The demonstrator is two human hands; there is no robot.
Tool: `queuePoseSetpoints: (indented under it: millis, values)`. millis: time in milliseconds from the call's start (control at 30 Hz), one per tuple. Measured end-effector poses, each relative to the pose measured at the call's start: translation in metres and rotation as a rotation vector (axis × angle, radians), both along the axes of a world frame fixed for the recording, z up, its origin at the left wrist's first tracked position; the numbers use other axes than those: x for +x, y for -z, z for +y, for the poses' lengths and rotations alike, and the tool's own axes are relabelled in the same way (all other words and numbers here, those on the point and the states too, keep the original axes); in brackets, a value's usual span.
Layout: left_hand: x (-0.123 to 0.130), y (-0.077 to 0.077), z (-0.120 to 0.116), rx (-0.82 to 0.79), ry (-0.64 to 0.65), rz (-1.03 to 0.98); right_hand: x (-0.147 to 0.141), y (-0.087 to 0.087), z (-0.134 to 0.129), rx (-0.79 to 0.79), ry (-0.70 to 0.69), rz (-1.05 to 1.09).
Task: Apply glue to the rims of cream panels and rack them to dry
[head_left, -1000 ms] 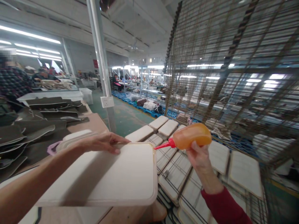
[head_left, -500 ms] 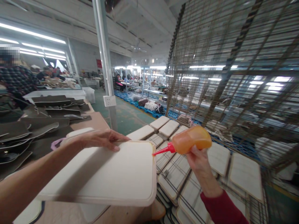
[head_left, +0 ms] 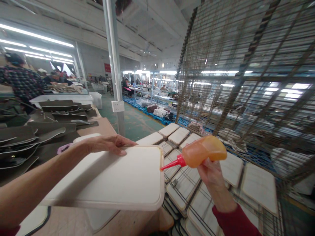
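**Inspector:** Firstly, at centre left, your left hand (head_left: pixel 109 145) lies over the upper edge of the white panel (head_left: pixel 118 183), thumb on its face; whether your fingers grip beneath cannot be told. The panel fills the lower centre, tilted. Right of centre, your right hand (head_left: pixel 211 173) is wrapped around the amber bottle (head_left: pixel 204 151), its red nozzle (head_left: pixel 172 163) at the panel's right edge.

**Operator:** What could go wrong?

**Inspector:** On the left, a loose hold could let the panel swing against the nozzle. At the right rim, I judge, too hard a squeeze could flood the yellowish bead (head_left: pixel 161 155), and a nozzle straying inward could mark the white face.

**Operator:** And the edges, the room?

**Inspector:** At far left, dark sheets (head_left: pixel 19 136) crowd the brown table (head_left: pixel 98 127); your left forearm has little spare room, I judge. Below the panel's lower edge shows another pale piece (head_left: pixel 102 218), contact unclear. At lower right, pale panels (head_left: pixel 259 182) lie spread out; drips could land there. Air around your bottle looks open, with wire mesh (head_left: pixel 229 100) standing beyond, upper right.
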State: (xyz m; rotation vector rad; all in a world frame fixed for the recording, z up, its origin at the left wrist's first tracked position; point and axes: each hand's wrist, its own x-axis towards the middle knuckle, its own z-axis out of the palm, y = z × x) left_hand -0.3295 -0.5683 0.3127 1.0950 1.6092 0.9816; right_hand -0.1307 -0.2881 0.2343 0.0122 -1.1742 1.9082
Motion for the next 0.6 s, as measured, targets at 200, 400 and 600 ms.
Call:
queuePoseSetpoints:
  millis: [200, 400, 600]
  values:
    - [0.003, -0.002, -0.002, -0.004, -0.003, -0.027, 0.003, -0.001, -0.004, 0.016, -0.035, -0.028]
    - [0.002, -0.002, -0.005, 0.001, -0.002, -0.044, 0.004, 0.003, -0.004, 0.002, -0.031, 0.008]
    - [-0.013, 0.007, -0.009, -0.002, 0.004, -0.026, 0.007, 0.002, -0.007, 0.024, -0.045, -0.002]
